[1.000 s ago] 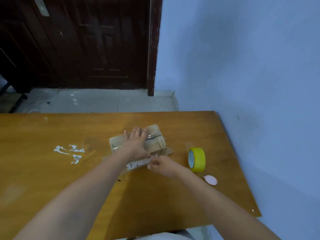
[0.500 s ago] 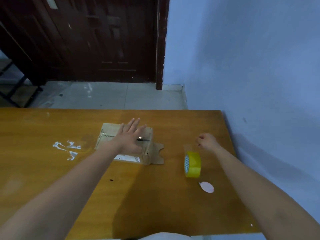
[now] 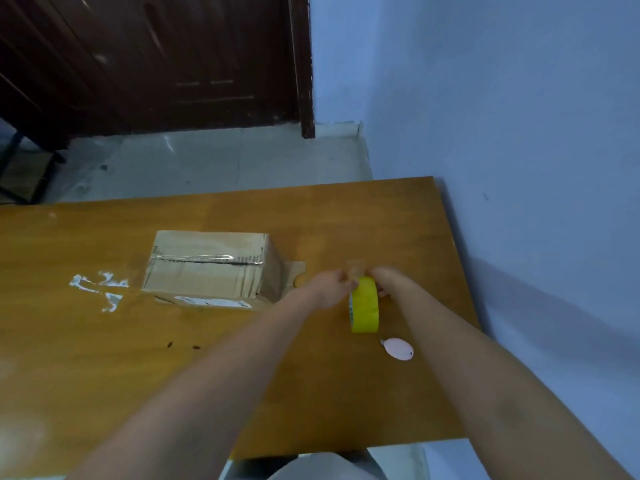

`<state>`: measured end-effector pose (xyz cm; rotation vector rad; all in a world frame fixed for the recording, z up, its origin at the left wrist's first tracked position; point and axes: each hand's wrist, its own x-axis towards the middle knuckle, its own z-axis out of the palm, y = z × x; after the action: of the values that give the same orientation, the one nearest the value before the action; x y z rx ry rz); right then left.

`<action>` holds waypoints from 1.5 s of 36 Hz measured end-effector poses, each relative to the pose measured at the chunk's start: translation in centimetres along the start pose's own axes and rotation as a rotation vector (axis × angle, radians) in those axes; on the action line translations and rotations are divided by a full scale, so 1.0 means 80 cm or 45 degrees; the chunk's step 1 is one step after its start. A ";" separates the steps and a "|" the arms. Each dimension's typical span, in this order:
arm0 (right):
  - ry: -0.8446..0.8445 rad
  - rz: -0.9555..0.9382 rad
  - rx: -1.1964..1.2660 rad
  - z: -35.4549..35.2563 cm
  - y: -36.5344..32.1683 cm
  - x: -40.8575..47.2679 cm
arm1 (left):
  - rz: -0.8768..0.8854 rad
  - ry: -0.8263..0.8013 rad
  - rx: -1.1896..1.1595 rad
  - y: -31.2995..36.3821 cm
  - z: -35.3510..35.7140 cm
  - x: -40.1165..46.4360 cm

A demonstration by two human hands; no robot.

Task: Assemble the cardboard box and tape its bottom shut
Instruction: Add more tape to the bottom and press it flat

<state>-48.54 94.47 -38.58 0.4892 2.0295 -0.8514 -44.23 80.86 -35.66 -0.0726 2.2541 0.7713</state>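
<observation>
Hands meet at the yellow tape roll (image 3: pixel 363 308): left hand (image 3: pixel 329 287) and right hand (image 3: pixel 388 284) both pinch its top (roll upright on the table (image 3: pixel 104 375)), cardboard box (image 3: pixel 211 268) lying just left, untouched.

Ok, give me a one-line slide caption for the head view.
Both hands, left hand and right hand, meet at the upright yellow tape roll beside the cardboard box on the wooden table.

Dim, bluish light; soft shadow falls on the wall (image 3: pixel 519 133) at right; mild motion blur, wide-angle bending at edges.
</observation>
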 end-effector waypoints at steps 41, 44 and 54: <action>0.120 -0.477 0.363 0.031 0.023 -0.052 | -0.196 0.412 -1.515 -0.008 0.037 0.025; 0.090 -0.522 0.388 0.034 0.015 -0.065 | -0.105 0.461 -1.309 -0.011 0.018 0.009; 0.177 -0.872 0.583 0.008 -0.065 -0.118 | 0.205 0.825 -0.687 0.012 -0.106 -0.050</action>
<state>-46.13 90.16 -28.99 0.0769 2.1516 -1.7572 -46.94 76.24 -27.86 -0.4578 2.5862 1.6126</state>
